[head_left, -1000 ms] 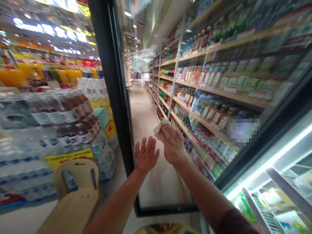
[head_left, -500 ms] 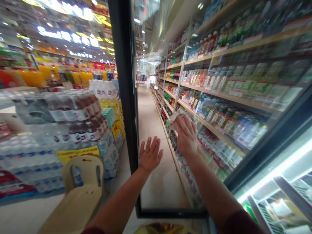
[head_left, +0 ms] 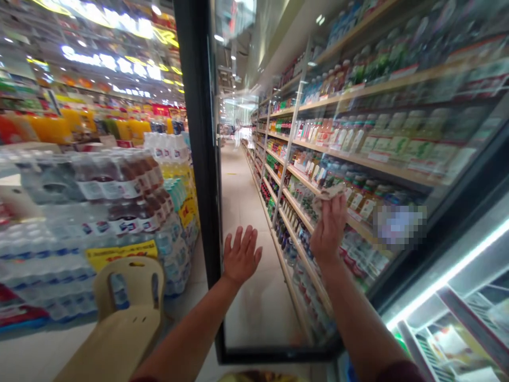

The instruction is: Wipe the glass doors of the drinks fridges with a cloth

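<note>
An open glass cooler door (head_left: 254, 175) with a black frame stands in front of me. My left hand (head_left: 240, 255) lies flat on the glass near the door's left edge, fingers spread. My right hand (head_left: 329, 228) presses a crumpled white cloth (head_left: 330, 192) against the glass further right, fingers closed over it. Through the pane I see an aisle and shelves of bottled drinks (head_left: 358, 138).
Stacked shrink-wrapped packs of bottles (head_left: 99, 212) fill the left side. A beige plastic chair (head_left: 123, 313) stands low left, just in front of them. The lit cooler interior with wire shelves (head_left: 449, 329) is at the lower right.
My right hand slid the cloth rightward across the glass, first rising then levelling. The left hand stayed flat on the glass, almost unmoved.
</note>
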A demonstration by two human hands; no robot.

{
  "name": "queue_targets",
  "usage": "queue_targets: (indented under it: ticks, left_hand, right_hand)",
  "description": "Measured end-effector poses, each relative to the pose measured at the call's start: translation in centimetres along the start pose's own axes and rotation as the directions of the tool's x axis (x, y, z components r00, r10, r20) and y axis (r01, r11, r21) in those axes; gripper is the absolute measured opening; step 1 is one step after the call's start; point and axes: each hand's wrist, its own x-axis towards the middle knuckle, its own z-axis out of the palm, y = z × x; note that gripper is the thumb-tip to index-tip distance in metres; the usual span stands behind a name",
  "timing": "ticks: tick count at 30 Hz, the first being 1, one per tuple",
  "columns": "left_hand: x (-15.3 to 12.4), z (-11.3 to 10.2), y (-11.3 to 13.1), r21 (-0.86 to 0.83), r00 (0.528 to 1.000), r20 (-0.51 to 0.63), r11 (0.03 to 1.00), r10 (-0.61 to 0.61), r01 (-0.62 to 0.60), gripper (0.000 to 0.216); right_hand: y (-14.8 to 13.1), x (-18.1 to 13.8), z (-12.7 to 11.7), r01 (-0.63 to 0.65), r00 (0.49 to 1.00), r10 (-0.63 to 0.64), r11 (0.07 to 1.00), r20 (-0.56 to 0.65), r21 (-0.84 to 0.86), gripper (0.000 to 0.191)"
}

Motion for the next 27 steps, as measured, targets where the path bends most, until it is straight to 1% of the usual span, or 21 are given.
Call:
queue_targets:
  ticks: [2, 4, 5, 7, 8, 9, 11, 12, 13, 14, 15, 17, 19, 20, 21, 22, 23, 24, 25, 27]
  left_hand:
    - [0.0, -0.1, 0.0, 0.013, 1.000, 0.001, 1.000, 0.005, -0.005, 0.072]
    - [0.0, -0.2, 0.0, 0.022, 1.000, 0.001, 1.000, 0.011, -0.011, 0.073]
    - [0.1, -0.2, 0.0, 0.022, 1.000, 0.002, 1.000, 0.012, -0.013, 0.074]
    - [0.1, -0.3, -0.1, 0.017, 1.000, -0.002, 1.000, 0.013, -0.013, 0.074]
    - [0.1, -0.3, -0.1, 0.014, 1.000, -0.004, 1.000, 0.014, -0.014, 0.074]
    - [0.1, -0.3, -0.1, 0.012, 1.000, -0.008, 1.000, 0.013, -0.013, 0.074]
    - [0.1, -0.2, -0.1, 0.012, 1.000, -0.010, 1.000, 0.007, -0.007, 0.074]
    - [0.0, -0.2, -0.1, 0.011, 1.000, -0.007, 1.000, 0.006, -0.006, 0.074]
    - [0.0, -0.2, -0.1, 0.012, 1.000, -0.003, 1.000, 0.005, -0.005, 0.074]
    - [-0.1, -0.1, -0.1, 0.015, 1.000, -0.001, 1.000, 0.005, -0.005, 0.074]
    - [-0.1, -0.1, -0.1, 0.019, 1.000, 0.000, 1.000, 0.008, -0.008, 0.074]
    - [-0.2, -0.1, -0.1, 0.026, 1.000, -0.002, 1.000, 0.013, -0.013, 0.075]
    - [-0.2, 0.0, -0.2, 0.030, 1.000, -0.004, 1.000, 0.008, -0.007, 0.075]
    - [-0.2, 0.0, -0.2, 0.027, 1.000, 0.000, 1.000, 0.005, -0.005, 0.075]
    - [-0.2, 0.0, -0.2, 0.020, 1.000, 0.004, 1.000, 0.003, -0.003, 0.075]
    - [-0.2, 0.1, -0.3, 0.013, 1.000, 0.005, 1.000, 0.002, -0.002, 0.075]
    - [-0.2, 0.1, -0.3, 0.007, 1.000, 0.005, 1.000, 0.001, -0.001, 0.076]
    - [-0.2, 0.2, -0.3, 0.002, 1.000, 0.002, 1.000, 0.000, 0.000, 0.077]
    - [-0.3, 0.3, -0.4, 0.000, 1.000, -0.001, 1.000, -0.002, 0.002, 0.078]
    - [-0.3, 0.4, -0.4, 0.006, 1.000, -0.003, 1.000, -0.005, 0.005, 0.079]
  right_hand:
    - [-0.7, -2.3, -0.1, 0.009, 1.000, -0.009, 1.000, 0.011, -0.018, 0.059]
    - [-1.8, -5.2, -0.1, 0.096, 0.990, -0.095, 0.995, 0.107, -0.004, 0.059]
    - [-2.1, -6.2, -0.2, 0.152, 0.975, -0.154, 0.988, 0.162, 0.021, 0.059]
    - [-1.7, -6.7, -0.5, 0.216, 0.951, -0.225, 0.974, 0.214, 0.062, 0.059]
    - [-0.9, -6.0, -0.7, 0.207, 0.955, -0.216, 0.976, 0.203, 0.064, 0.059]
    - [0.2, -4.8, -0.9, 0.169, 0.971, -0.176, 0.984, 0.163, 0.051, 0.059]
    - [2.7, -2.1, -1.4, 0.041, 0.997, -0.042, 0.999, 0.058, 0.015, 0.060]
    - [3.7, -1.1, -1.6, -0.025, 1.000, 0.025, 1.000, 0.012, 0.003, 0.060]
    - [4.4, -0.7, -1.7, -0.074, 0.997, 0.074, 0.997, -0.022, -0.006, 0.060]
    - [4.6, -1.1, -1.6, -0.105, 0.994, 0.104, 0.994, -0.046, -0.014, 0.060]
    - [4.4, -2.2, -1.6, -0.117, 0.992, 0.116, 0.993, -0.052, -0.021, 0.061]
    - [2.8, -6.1, -1.3, -0.094, 0.995, 0.093, 0.995, -0.032, -0.026, 0.064]
    - [0.9, -10.2, -1.1, -0.050, 0.997, 0.051, 0.999, 0.061, -0.016, 0.067]
    - [0.4, -11.4, -1.1, -0.028, 0.993, 0.028, 1.000, 0.118, -0.008, 0.068]
    - [0.3, -11.9, -1.1, -0.017, 0.987, 0.017, 1.000, 0.159, 0.000, 0.067]
    - [0.7, -11.5, -1.3, -0.022, 0.985, 0.020, 1.000, 0.173, 0.006, 0.065]
    - [1.5, -10.4, -1.5, -0.046, 0.986, 0.045, 0.999, 0.159, 0.007, 0.063]
    - [2.7, -8.7, -1.7, -0.089, 0.988, 0.088, 0.996, 0.124, 0.003, 0.061]
    - [3.9, -6.9, -1.9, -0.142, 0.988, 0.142, 0.990, 0.061, 0.000, 0.059]
    - [6.1, -4.2, -2.2, -0.236, 0.972, 0.236, 0.972, -0.018, -0.009, 0.057]
